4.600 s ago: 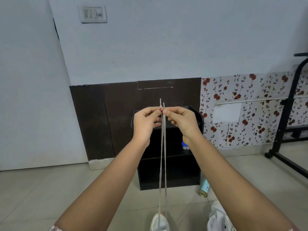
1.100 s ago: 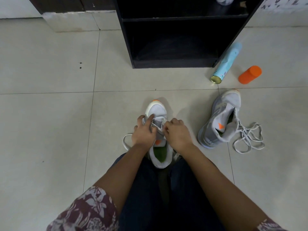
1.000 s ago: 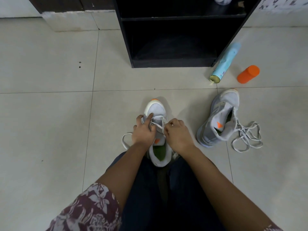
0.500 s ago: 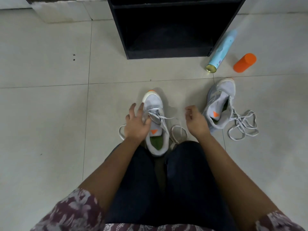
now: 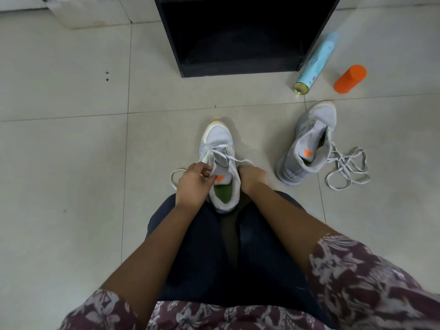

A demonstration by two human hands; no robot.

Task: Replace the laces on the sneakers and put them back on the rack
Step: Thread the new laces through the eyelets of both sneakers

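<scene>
Grey sneaker (image 5: 220,163) sat braced between knees for lacing; left hand (image 5: 192,184) pinched lace (image 5: 228,158); right hand (image 5: 252,177) blurred, grip untellable.

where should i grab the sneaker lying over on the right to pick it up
Probably by the heel collar of the right-hand sneaker, coming from the near side. Its mouth gapes open toward the camera, so a thumb can hook inside with fingers behind the heel. Its loose laces sprawl out to its right, so avoid that side.

pale grey tiled floor (image 5: 71,163), white wall plinth (image 5: 90,13) top left
</scene>
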